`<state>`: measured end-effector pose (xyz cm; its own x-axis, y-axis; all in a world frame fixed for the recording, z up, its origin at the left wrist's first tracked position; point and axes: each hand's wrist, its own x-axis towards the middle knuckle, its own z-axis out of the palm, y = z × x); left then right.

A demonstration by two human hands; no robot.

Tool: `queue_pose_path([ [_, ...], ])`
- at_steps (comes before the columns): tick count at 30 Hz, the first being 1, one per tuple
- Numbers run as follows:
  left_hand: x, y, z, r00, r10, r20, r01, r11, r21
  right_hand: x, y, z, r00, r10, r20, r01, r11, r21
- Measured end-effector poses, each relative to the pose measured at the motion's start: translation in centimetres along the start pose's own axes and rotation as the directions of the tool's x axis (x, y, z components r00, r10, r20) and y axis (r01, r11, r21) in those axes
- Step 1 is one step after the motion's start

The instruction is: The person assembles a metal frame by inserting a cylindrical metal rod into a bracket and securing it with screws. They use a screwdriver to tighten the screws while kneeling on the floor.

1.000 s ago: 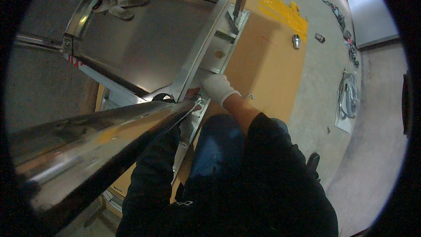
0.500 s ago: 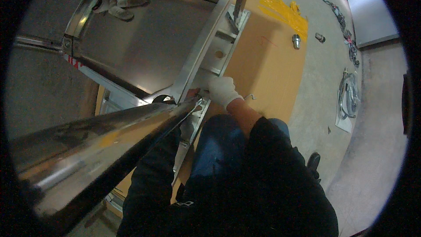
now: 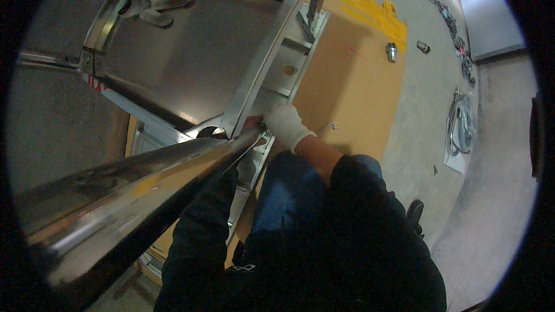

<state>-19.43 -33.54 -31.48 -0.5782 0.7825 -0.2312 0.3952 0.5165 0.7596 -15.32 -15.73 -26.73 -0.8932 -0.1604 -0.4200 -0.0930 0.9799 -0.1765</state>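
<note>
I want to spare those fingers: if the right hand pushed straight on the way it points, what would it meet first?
Probably the steel frame rail: the right hand points up-left and already looks to touch it, though depth is unclear.

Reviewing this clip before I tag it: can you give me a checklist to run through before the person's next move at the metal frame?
1. Right hand gloved and on the metal frame: ok.
2. Left hand visible: not ok, hidden behind the shiny tube.
3. Right hand's grip closed: cannot tell.
4. Cardboard sheet under the frame: ok.
5. Loose small metal parts lie apart from the hands: ok.
</note>
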Motion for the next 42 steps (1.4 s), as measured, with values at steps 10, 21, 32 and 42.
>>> queue_pose_path([
  [10, 0.1, -0.1, 0.0, 1.000, -0.009, 0.001, 0.009, 1.000, 0.018, 0.0, -0.2, 1.4, 0.987, 0.092, -0.131, -0.086, 0.995, 0.048],
  [21, 0.2, 0.5, -0.2, 1.000, -0.012, -0.002, 0.012, 1.000, 0.023, -0.1, 1.6, 1.6, 0.955, 0.148, -0.257, -0.076, 0.959, 0.271],
  [32, 0.4, 0.2, -0.2, 1.000, -0.017, -0.004, 0.017, 0.999, 0.039, -0.5, 4.6, 2.9, 0.953, 0.164, -0.253, 0.077, 0.680, 0.729],
  [42, -0.3, 1.1, -0.1, 0.999, -0.032, -0.019, 0.033, 0.999, 0.030, -1.3, 2.4, 1.3, 0.955, 0.036, -0.295, 0.055, 0.953, 0.296],
])
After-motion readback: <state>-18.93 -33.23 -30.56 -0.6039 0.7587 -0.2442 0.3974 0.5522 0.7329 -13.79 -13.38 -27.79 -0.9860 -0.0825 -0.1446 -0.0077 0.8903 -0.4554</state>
